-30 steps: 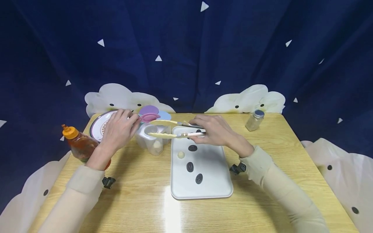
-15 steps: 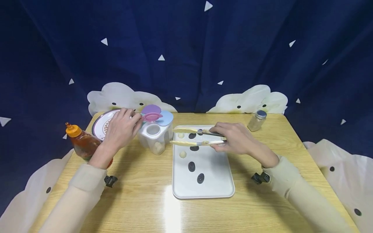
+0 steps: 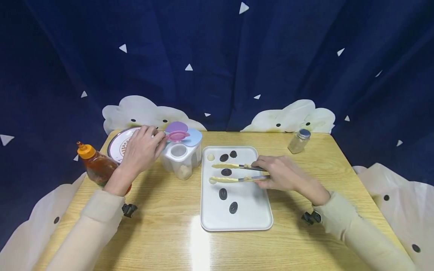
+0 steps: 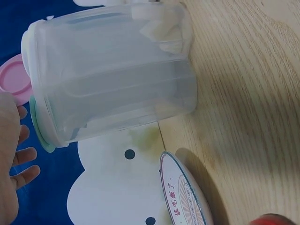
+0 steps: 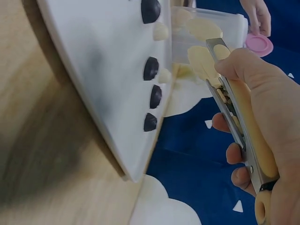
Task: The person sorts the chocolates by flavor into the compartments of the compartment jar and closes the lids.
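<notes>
My left hand (image 3: 144, 145) pinches the edge of the raised pink lid (image 3: 178, 136) on a clear storage container (image 3: 176, 160). Below that lid the round opening is uncovered, and pale lumps (image 3: 184, 172) lie inside at the bottom. My right hand (image 3: 279, 173) grips silver tongs (image 3: 249, 178) with yellow tips; they are spread apart over the white tray (image 3: 249, 218), with nothing caught between them. On the tray lie several dark oval pieces (image 3: 222, 194) and two pale balls, one at the back left (image 3: 211, 157) and one partly covered by the near tong tip (image 3: 212, 181).
At the left stands a sauce bottle (image 3: 100, 165) with an orange cap, beside a patterned plate (image 3: 118, 145) partly hidden by my left hand. A glass shaker (image 3: 299, 141) is at the back right of the wooden table (image 3: 162, 233). A dark blue curtain (image 3: 217, 67) hangs behind.
My right hand has carried the tongs from over the container's opening rightward and nearer, down to the tray. The left hand stays at the pink lid.
</notes>
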The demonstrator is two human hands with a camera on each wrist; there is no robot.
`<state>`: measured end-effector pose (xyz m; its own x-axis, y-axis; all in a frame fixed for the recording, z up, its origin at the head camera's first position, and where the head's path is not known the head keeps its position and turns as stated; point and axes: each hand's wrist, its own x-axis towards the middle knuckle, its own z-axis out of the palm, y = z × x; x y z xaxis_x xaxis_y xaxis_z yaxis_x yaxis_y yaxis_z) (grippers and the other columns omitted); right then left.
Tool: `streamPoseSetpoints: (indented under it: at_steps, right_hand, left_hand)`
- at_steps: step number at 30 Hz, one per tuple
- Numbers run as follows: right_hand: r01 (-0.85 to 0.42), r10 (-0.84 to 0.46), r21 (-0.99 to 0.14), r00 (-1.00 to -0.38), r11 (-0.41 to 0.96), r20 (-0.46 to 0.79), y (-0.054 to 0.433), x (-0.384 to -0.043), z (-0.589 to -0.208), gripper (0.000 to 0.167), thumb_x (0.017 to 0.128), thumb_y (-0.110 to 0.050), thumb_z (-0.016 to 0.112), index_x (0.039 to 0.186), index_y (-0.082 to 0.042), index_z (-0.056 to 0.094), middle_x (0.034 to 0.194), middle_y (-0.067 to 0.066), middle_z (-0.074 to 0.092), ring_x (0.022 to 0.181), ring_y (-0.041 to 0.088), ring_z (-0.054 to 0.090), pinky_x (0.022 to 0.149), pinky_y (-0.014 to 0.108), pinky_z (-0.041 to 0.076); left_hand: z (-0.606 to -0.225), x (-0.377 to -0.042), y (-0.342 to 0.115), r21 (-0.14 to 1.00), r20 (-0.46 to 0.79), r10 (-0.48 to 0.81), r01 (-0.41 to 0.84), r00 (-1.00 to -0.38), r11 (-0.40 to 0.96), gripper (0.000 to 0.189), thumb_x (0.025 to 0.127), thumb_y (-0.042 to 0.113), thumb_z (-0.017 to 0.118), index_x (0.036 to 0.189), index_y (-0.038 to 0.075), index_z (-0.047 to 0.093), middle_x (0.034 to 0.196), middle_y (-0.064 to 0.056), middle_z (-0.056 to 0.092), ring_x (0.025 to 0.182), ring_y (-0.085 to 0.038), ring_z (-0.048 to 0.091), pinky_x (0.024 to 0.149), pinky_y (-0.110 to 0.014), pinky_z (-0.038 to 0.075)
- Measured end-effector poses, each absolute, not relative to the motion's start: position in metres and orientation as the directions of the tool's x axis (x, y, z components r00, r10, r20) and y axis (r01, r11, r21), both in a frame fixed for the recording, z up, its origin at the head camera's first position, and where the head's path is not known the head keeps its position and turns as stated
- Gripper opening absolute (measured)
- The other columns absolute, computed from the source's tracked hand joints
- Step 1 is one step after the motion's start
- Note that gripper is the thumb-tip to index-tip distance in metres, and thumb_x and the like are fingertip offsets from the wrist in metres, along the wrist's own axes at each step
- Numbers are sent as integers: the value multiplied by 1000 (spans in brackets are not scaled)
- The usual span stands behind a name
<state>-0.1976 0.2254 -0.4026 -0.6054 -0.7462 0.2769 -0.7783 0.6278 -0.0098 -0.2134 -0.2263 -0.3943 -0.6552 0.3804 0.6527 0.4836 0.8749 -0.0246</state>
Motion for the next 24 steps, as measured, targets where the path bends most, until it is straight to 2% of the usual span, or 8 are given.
streamPoseSetpoints:
  at_steps: [10, 19, 24]
  right_hand:
    - [-786, -760, -30, -607, 618, 231, 219, -196, -421, 43, 79, -45, 87, 109, -18, 76, 91, -8, 72, 67, 0, 53, 51, 18, 41]
    - [-769, -751, -45, -634, 638, 186, 216, -200, -422, 41, 80, -43, 87, 110, -17, 76, 89, -9, 70, 67, 1, 52, 54, 21, 45]
    - [-775, -759, -33, -625, 631, 184, 217, -201, -425, 40, 80, -43, 86, 109, -17, 76, 89, -8, 70, 67, 1, 52, 53, 21, 45]
  left_hand:
    - [-395, -215, -226, -22, 656, 379, 486, -652, 874, 18, 103, 24, 65, 101, 7, 69, 96, -18, 66, 97, -41, 61, 81, -52, 51]
    - [-396, -215, -226, -22, 658, 377, 484, -652, 875, 19, 103, 26, 64, 101, 7, 69, 96, -17, 67, 97, -41, 61, 81, -52, 51]
    - [-395, -214, -226, -16, 659, 373, 483, -654, 875, 19, 103, 25, 65, 100, 7, 69, 96, -18, 66, 97, -41, 61, 81, -52, 51]
